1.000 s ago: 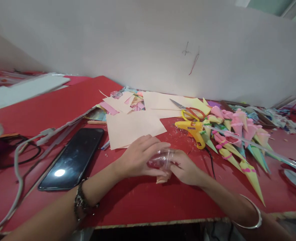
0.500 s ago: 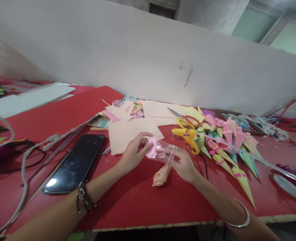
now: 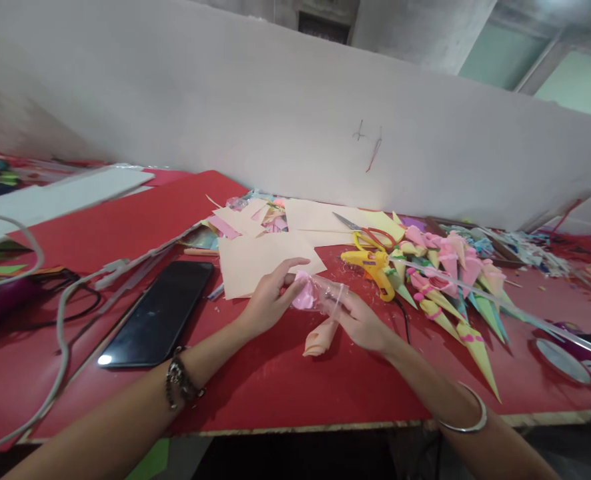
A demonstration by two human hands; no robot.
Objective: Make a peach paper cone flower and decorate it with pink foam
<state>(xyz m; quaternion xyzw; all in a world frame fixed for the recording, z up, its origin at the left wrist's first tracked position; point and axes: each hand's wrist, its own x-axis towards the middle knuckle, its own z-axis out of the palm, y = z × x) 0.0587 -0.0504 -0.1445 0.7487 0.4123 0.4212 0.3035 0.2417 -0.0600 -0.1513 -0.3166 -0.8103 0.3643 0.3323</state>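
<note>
A small clear plastic bag (image 3: 331,293) spans the gap between my hands, above the red table. A shiny pink piece (image 3: 304,293) shows at its left end; I cannot tell what it is. My left hand (image 3: 268,300) grips the bag at this pink end, thumb against it and index finger extended above. My right hand (image 3: 363,321) has its fingers closed on the bag's other, banded end. Beneath that hand a rolled peach paper cone (image 3: 319,339) points its open, petal-like end toward me; whether the hand also holds it is unclear.
Peach paper sheets (image 3: 248,263) lie behind my hands. To the right are a yellow glue gun (image 3: 373,263), scissors (image 3: 375,239) and a pile of coloured paper cones (image 3: 450,273). A phone (image 3: 158,317) and a white cable (image 3: 64,333) lie to the left.
The view has shifted slightly. Both hands keep hold of the plastic bag, and the pink piece has turned a little and looks fuller. The peach cone stays below the right hand.
</note>
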